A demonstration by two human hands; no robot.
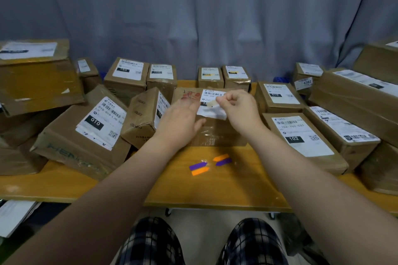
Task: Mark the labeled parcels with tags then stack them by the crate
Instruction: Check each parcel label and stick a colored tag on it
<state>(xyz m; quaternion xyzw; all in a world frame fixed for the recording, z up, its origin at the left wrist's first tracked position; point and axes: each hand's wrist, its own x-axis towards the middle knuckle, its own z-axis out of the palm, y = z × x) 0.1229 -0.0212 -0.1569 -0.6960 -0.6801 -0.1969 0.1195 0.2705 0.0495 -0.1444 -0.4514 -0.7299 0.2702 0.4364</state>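
Centre parcel [215, 133] lies flat on table [215, 189]. Right hand [239, 109] pinches small pale tag [212, 103] over the parcel's label [212, 92]. Left hand [183, 118], fingers straight, blurred, rests on parcel at 9 o'clock. Purple and orange tags [199, 168] on table, 6 o'clock of parcel.

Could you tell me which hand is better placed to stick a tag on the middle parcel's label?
The right hand: it pinches a small pale tag directly over the white shipping label of the flat brown cardboard parcel. The left hand is open, holding nothing.
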